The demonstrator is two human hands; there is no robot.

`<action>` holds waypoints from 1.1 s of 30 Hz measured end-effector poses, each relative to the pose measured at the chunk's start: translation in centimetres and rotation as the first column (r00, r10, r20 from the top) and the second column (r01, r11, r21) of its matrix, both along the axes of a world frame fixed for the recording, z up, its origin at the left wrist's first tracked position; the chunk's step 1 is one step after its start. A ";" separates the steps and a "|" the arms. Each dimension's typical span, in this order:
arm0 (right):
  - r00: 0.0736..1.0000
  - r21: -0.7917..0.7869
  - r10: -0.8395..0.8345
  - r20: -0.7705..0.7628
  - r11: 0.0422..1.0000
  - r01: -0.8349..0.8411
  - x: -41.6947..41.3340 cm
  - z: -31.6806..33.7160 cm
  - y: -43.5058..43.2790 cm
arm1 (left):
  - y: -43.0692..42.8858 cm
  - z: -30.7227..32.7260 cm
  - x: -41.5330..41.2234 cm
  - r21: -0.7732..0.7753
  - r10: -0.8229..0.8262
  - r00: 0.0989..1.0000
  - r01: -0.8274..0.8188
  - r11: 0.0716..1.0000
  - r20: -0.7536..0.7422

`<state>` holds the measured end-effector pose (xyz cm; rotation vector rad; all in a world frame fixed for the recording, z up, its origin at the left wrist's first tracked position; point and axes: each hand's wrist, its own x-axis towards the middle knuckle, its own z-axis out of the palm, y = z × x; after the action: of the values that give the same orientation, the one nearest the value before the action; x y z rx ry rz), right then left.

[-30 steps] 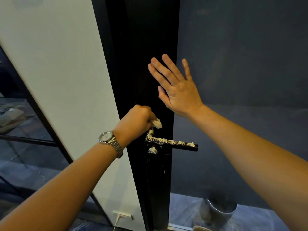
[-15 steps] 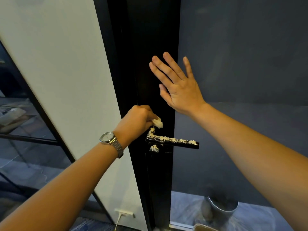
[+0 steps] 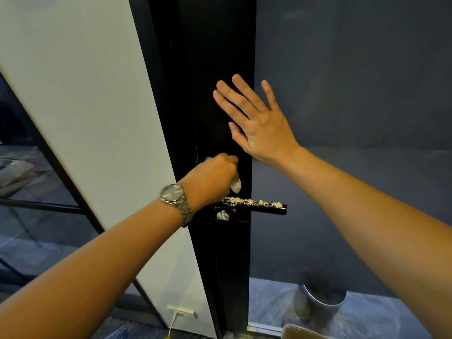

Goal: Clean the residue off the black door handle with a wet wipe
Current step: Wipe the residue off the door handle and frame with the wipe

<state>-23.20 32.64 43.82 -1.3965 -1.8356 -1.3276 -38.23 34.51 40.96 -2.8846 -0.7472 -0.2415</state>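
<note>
White crumbly residue (image 3: 247, 201) coats the black door handle (image 3: 264, 208) just below the left hand (image 3: 211, 177), fisted on a wet wipe (image 3: 236, 185); the right hand (image 3: 256, 123) is spread flat above.

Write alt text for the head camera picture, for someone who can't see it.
A left hand, wearing a wristwatch, holds a bunched white wet wipe just above a black door handle speckled with pale crumbly residue. The open right hand lies flat on the black door frame above it.
</note>
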 end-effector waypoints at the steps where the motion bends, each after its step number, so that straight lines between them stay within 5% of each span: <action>1: 1.000 0.002 0.000 0.004 1.000 0.000 0.1 0.1 0.0 | -0.2 -0.2 0.7 -0.019 0.012 1.000 -0.012 1.000 -0.021; 5: 0.999 -0.013 -0.008 0.035 1.000 0.008 0.4 0.2 -0.1 | 0.8 0.4 0.3 -0.169 0.022 1.000 -0.021 0.985 0.002; 18: 1.000 -0.012 -0.019 0.018 1.000 0.019 0.1 0.1 -0.2 | 2.9 -0.8 -2.9 -0.165 -0.028 0.926 0.097 0.981 0.377; 28: 0.999 -0.017 0.016 -0.041 1.000 -0.017 -0.2 -0.5 0.2 | 2.2 -2.4 -3.8 -0.257 0.052 0.880 0.081 0.963 0.471; 33: 0.999 -0.020 0.005 -0.035 1.000 -0.006 -0.1 -0.4 0.3 | 2.0 -1.7 -2.9 -0.237 0.024 0.930 0.069 0.969 0.366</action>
<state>-23.33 32.93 43.45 -1.4148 -1.8336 -1.2773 -41.14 36.51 39.30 -3.1240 -0.8552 -0.7611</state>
